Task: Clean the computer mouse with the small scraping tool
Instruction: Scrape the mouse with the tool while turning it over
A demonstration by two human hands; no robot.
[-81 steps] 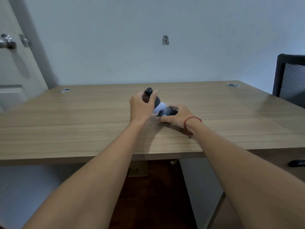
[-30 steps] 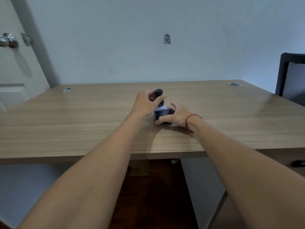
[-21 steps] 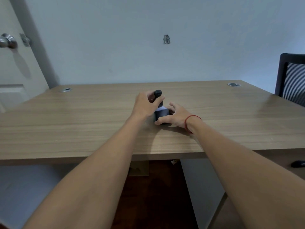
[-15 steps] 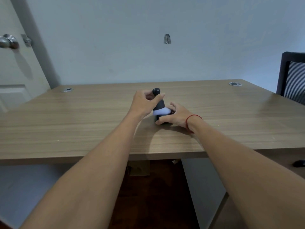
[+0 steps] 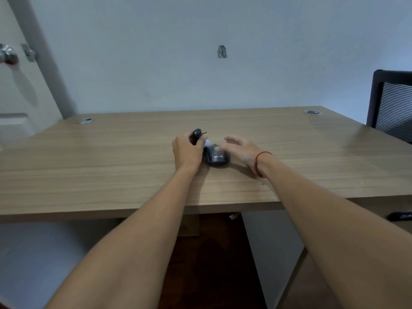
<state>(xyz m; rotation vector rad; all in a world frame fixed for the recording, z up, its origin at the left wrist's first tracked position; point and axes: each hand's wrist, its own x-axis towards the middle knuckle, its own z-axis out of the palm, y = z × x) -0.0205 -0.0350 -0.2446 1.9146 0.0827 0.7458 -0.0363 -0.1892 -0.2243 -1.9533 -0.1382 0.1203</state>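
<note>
- The mouse (image 5: 215, 155) lies flat on the desk (image 5: 111, 166), near the middle and a little back from the near edge, between the two hands.
- Its long axis runs near-to-far: the rounded back end with the white lettering faces the person, and the button end points away toward the wall.
- The left hand (image 5: 186, 151) sits just beside the mouse on its left, fingers curled tight around the scraping tool (image 5: 197, 135), whose dark rounded handle sticks up above the knuckles.
- A thin dark tip seems to jut to the right from the top of the handle, above and to the far left of the mouse and apart from it; it is too small to be sure.
- The right hand (image 5: 239, 149) is to the right, fingers spread and loose, holding nothing; its fingertips (image 5: 219, 148) reach over the far right part of the mouse, and I cannot tell whether they touch it.
- My judgement: the left hand must bring the tip down and rightward to the mouse, while the right hand pins it.
- The mouse is dark grey to black, smooth and low-domed; a pale patch shows at its far left edge, unclear what.
</note>
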